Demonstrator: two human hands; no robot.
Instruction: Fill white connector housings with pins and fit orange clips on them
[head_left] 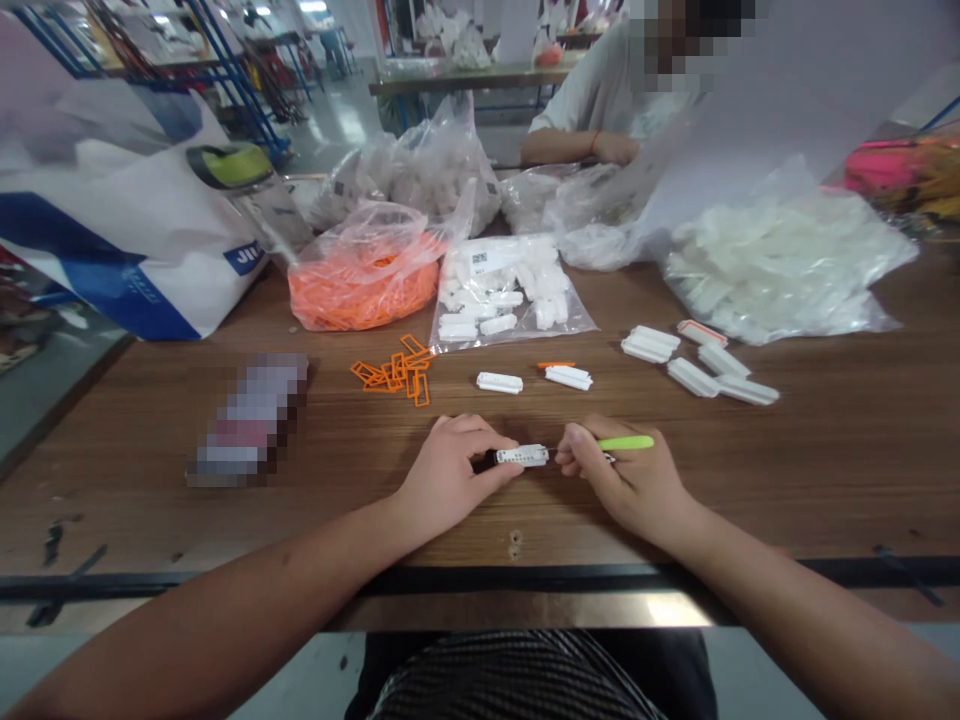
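My left hand point(450, 470) rests on the wooden table point(825, 470) with its fingers closed round one end of a small white plastic connector point(523, 455). My right hand point(626, 480) pinches a tool with a green handle point(626, 442), whose tip meets the connector's right end. Two more white connectors point(499, 382) point(568, 377) lie just beyond my hands, and a thin orange piece point(556, 364) lies between them. A small heap of orange clips point(394, 374) sits further left.
A bag of orange clips point(364, 275) and a clear bag of white connectors point(502, 290) lie ahead. Several loose white connectors point(697, 365) lie to the right, near a large bag of white parts point(780, 260). A person point(600, 100) sits opposite. A white-blue bag point(127, 230) stands left.
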